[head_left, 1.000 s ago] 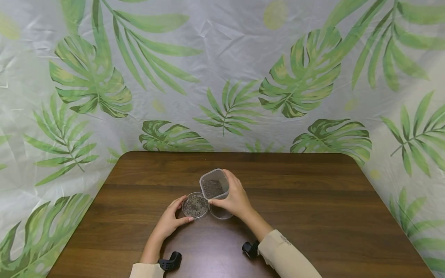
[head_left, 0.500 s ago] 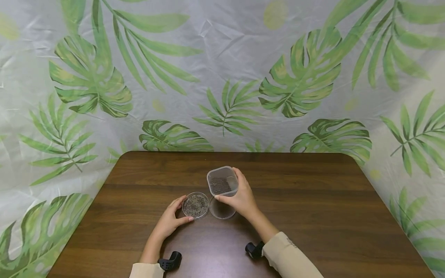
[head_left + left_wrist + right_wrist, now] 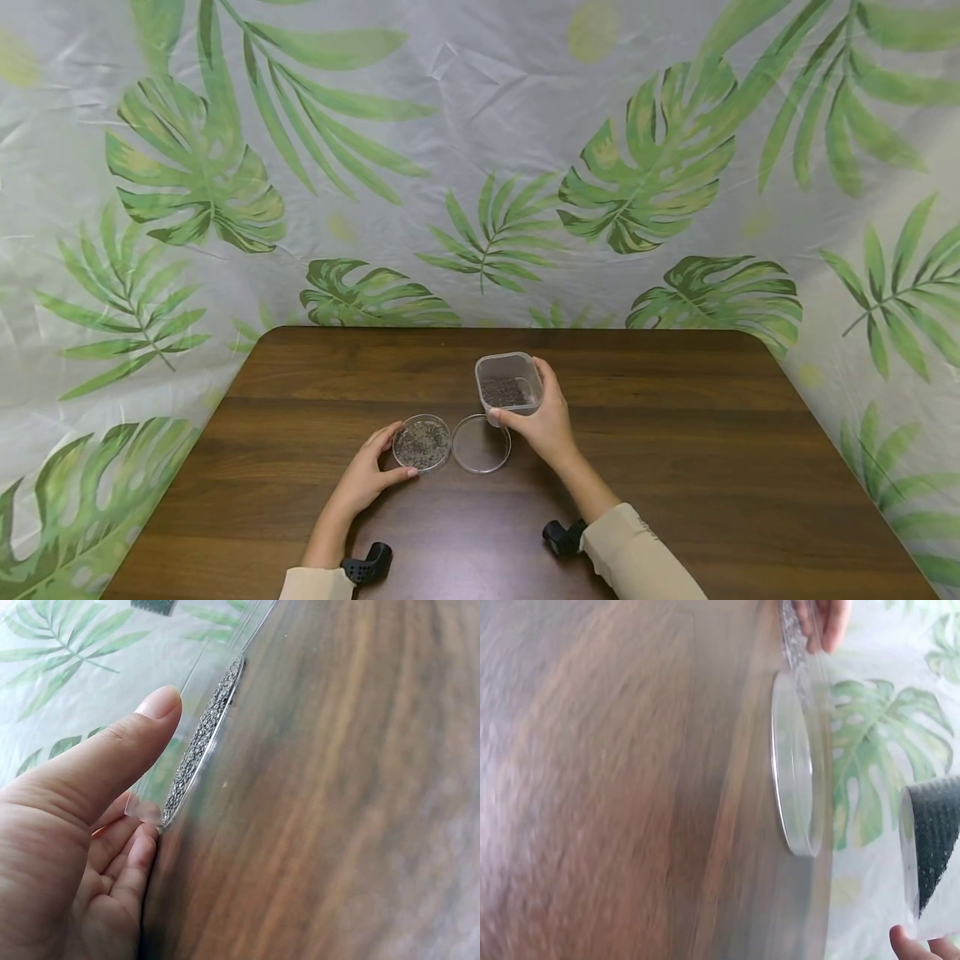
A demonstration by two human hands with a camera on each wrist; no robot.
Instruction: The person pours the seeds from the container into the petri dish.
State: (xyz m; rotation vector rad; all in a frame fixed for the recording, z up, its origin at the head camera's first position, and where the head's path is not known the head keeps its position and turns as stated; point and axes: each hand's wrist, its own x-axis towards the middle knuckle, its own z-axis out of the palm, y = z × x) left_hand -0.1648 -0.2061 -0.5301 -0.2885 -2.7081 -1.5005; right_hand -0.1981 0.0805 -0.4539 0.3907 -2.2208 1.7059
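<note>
Left hand (image 3: 366, 473) pinches dish (image 3: 423, 417), right hand (image 3: 547, 423) grips tub (image 3: 519, 365), lower centre.
Tub likely light, slick; hold opposite walls.

No legible text, only small, possibly lettered marks (image 3: 646, 531) on the right sleeve (image 3: 637, 554)

The person wears cream, long sleeves: the left sleeve (image 3: 318, 583) shows at seven o'clock in the head view, the right sleeve (image 3: 637, 550) at five. Near the right cuff runs a small dark marking (image 3: 643, 529) (too small to read). A black wrist camera (image 3: 367, 564) with a rounded end and a patch of small dots sits on the left; another black camera (image 3: 564, 537) sits on the right. The left hand (image 3: 365, 479) has a short, rounded thumbnail (image 3: 160, 703).
</note>
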